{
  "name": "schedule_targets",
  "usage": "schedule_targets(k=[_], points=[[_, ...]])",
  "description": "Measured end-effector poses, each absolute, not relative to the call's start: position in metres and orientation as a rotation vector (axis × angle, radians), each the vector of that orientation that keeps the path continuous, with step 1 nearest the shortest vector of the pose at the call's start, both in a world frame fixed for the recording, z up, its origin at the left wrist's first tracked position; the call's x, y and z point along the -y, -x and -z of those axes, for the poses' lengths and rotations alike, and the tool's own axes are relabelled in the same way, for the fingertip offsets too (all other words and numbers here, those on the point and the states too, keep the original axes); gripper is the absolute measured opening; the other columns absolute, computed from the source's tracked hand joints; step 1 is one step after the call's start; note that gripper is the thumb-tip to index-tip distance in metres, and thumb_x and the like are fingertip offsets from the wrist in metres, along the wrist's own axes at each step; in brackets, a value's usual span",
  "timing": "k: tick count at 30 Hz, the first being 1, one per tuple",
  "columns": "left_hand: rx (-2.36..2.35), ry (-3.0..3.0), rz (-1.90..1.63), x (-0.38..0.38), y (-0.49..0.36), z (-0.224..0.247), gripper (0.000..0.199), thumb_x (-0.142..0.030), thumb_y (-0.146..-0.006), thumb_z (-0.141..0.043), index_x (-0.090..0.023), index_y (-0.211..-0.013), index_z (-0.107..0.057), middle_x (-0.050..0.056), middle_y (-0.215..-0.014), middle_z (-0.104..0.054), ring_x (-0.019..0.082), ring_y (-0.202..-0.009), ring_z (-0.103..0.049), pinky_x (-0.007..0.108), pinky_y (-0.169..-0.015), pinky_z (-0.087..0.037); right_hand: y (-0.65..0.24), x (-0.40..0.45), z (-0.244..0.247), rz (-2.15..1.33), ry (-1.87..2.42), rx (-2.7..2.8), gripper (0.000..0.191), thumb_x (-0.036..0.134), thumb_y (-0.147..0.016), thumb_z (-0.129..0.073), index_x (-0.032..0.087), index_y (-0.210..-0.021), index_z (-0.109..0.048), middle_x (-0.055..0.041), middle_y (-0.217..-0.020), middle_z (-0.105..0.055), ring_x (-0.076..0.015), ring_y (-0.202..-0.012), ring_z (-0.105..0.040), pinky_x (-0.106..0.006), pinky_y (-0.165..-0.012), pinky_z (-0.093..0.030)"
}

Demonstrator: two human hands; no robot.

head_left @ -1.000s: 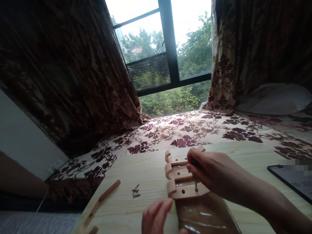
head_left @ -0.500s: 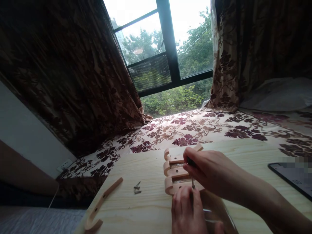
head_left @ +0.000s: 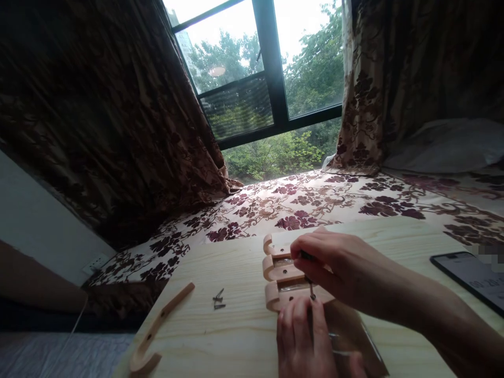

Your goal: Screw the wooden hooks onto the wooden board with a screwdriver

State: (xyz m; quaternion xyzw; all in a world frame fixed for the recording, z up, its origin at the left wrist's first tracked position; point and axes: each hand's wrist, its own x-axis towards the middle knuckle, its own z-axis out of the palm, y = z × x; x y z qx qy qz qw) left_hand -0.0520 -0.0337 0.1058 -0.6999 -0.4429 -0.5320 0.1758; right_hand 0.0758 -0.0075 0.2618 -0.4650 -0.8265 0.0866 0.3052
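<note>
Your right hand [head_left: 334,257] wraps round the dark handle of a screwdriver [head_left: 311,289] near the lower centre of the frame, the shaft pointing down so its tip meets one hole of the nearest hooked wooden piece [head_left: 281,300]. Your left hand [head_left: 303,336] lies just below, fingers extended close together over that piece's near edge, with the fingertips beside the driver's tip; it probably steadies the wood and guides the tip, though you cannot tell from here whether those fingers also pinch a screw. The hands are close but on separate jobs, one above the other. The nearest piece sits in a row with a middle hooked piece [head_left: 270,269] and a far hooked piece [head_left: 268,244], their curled ends all facing left, likely lined up so that their holes match. A brown sheet under clear wrap [head_left: 356,341] extends beneath your left hand toward the bottom edge. On the pale wooden board [head_left: 232,336], a loose hooked piece [head_left: 159,323] rests at lower left, and a few screws [head_left: 218,300] lie between it and the row, handy for your left hand. A phone [head_left: 468,273] lies at the right edge, well apart from the work.
</note>
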Motion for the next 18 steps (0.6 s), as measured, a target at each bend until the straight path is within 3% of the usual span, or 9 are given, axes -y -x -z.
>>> schedule_targets(k=[5, 11, 18], points=[[1.227, 1.950, 1.528, 0.033, 0.051, -0.106, 0.047, -0.049, -0.093, -0.030, -0.021, -0.112, -0.062, 0.007, -0.108, -0.063, 0.025, -0.106, -0.056, 0.040, -0.096, -0.040, -0.068, 0.003, -0.256, -0.128, 1.321, 2.163, 0.024, 0.026, -0.097, -0.045, 0.020, -0.074, -0.045, 0.0014, -0.068, -0.053, -0.0135, -0.058, -0.041, -0.027, -0.056, -0.026], [1.245, 1.973, 1.469, 0.033, 0.056, -0.105, 0.049, -0.051, -0.092, -0.030, -0.021, -0.113, -0.063, 0.008, -0.108, -0.064, 0.026, -0.106, -0.056, 0.040, -0.096, -0.040, -0.071, 0.002, -0.256, -0.103, 1.375, 2.123, 0.022, 0.031, -0.096, -0.048, 0.019, -0.079, -0.052, 0.0001, -0.068, -0.054, -0.0140, -0.058, -0.044, -0.027, -0.056, -0.028], [1.257, 1.968, 1.467, 0.035, 0.054, -0.108, 0.048, -0.050, -0.092, -0.031, -0.021, -0.112, -0.063, 0.008, -0.109, -0.064, 0.025, -0.106, -0.057, 0.040, -0.095, -0.041, -0.078, 0.007, -0.263, -0.252, 1.206, 2.160, 0.019, 0.020, -0.095, -0.050, 0.019, -0.076, -0.052, 0.0022, -0.074, -0.057, -0.0118, -0.064, -0.047, -0.024, -0.059, -0.032]])
